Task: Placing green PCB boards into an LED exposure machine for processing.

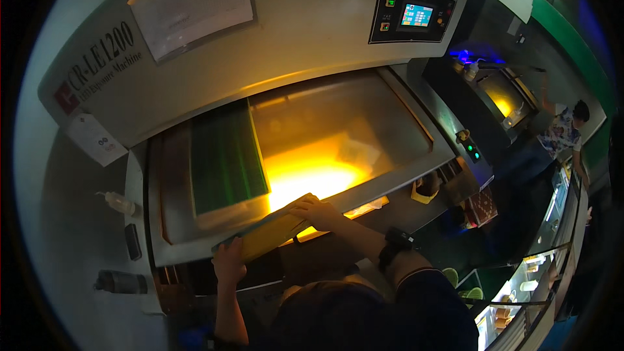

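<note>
The left hand and right hand pinch 1 panel by its 2 ends, at the near edge of the bed. 1 green board lies on the bed's left half; 1 phone lies left of the bed.

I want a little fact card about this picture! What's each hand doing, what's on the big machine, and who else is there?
Left hand: gripping the left end of a flat panel
Right hand: gripping the same panel's right end
Machine bed: green sheet lying on the left part, bright yellow glow beside it
Machine front: small lit screen at upper right
Others: at least one person, far right
</note>
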Available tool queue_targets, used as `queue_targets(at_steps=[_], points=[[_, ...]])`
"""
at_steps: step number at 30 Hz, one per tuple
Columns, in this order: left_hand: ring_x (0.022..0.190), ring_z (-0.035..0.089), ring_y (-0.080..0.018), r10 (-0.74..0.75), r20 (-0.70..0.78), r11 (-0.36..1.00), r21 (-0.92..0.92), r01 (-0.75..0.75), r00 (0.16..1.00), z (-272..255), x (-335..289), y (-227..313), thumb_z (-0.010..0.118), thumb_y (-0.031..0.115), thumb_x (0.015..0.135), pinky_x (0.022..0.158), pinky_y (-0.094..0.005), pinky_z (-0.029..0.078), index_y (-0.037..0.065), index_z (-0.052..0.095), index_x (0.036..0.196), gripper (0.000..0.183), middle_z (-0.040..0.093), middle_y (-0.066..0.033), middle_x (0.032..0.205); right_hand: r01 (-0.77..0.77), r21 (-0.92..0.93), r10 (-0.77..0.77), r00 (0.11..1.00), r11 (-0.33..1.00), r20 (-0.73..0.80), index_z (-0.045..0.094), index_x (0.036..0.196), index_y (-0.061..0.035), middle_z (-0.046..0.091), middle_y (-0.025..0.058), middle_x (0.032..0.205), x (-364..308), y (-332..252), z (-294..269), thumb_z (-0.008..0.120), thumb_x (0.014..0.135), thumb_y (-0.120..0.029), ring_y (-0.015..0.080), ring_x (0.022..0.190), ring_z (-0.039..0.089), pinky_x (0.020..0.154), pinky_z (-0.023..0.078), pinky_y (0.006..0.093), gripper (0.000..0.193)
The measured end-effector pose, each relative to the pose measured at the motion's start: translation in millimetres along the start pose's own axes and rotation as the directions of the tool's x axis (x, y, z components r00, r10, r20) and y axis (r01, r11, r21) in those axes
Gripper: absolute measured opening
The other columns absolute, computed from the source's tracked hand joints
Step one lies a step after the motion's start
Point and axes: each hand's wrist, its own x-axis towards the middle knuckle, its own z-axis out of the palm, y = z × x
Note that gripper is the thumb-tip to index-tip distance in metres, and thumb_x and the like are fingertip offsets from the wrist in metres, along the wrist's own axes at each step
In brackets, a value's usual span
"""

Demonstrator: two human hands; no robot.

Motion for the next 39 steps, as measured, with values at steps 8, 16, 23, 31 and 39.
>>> queue_targets(at_steps=[8,16,23,31,39], points=[[0.143,0.030,-0.0409,-0.079,0.047,0.977,-0.196,0.086,0.996,145,-76,82,0.076,0.020,0.072,0.095,-0.0684,0.044,0.017,0.034,0.151,0.089,0.037,-0.0073,0.156,0.069,-0.083,-0.072,0.997,0.994,-0.036,0.059,0.132,-0.0265,0.055,0.0004,0.137,-115,17,-46,0.064,0.078,-0.003,0.0297,0.130,0.048,0.086,0.059,0.0409,0.059],[0.098,0.068,-0.0325,-0.266,0.322,0.611,-0.673,0.417,0.909,210,-201,157,0.057,0.018,0.078,0.090,-0.0400,0.052,0.012,0.075,0.096,0.026,0.073,-0.0128,0.100,-0.232,-0.203,0.268,0.948,0.951,0.171,0.059,0.133,-0.0277,0.055,-0.0005,0.142,-262,163,44,0.054,0.092,-0.010,0.0315,0.130,0.052,0.099,0.052,0.0462,0.045],[0.077,0.065,-0.0366,-0.380,0.511,0.565,-0.532,0.630,0.772,194,-248,192,0.053,0.017,0.079,0.071,-0.0450,0.051,0.006,0.069,0.079,0.020,0.068,-0.0173,0.080,-0.352,-0.223,0.355,0.934,0.909,-0.029,0.056,0.134,-0.0199,0.049,0.0134,0.146,-270,200,108,0.057,0.091,-0.007,0.0312,0.131,0.050,0.104,0.046,0.0437,0.046],[0.074,0.065,-0.0347,-0.234,0.311,0.674,-0.631,0.384,0.921,167,-188,172,0.055,0.019,0.080,0.068,-0.0456,0.050,0.010,0.067,0.079,0.014,0.067,-0.0131,0.077,0.043,0.185,-0.022,0.993,0.982,-0.112,0.056,0.134,-0.0142,0.051,0.0144,0.138,-135,52,58,0.069,0.085,-0.019,0.0352,0.132,0.045,0.110,0.035,0.0487,0.051],[0.072,0.063,-0.0343,-0.166,0.262,0.670,-0.677,0.304,0.951,194,-241,74,0.056,0.017,0.079,0.067,-0.0455,0.049,0.010,0.066,0.079,0.012,0.065,-0.0133,0.075,-0.168,0.026,0.130,0.845,0.985,0.519,0.053,0.134,-0.0016,0.058,0.0237,0.132,-96,-19,69,0.068,0.083,-0.028,0.0372,0.122,0.057,0.103,0.045,0.0455,0.060]])
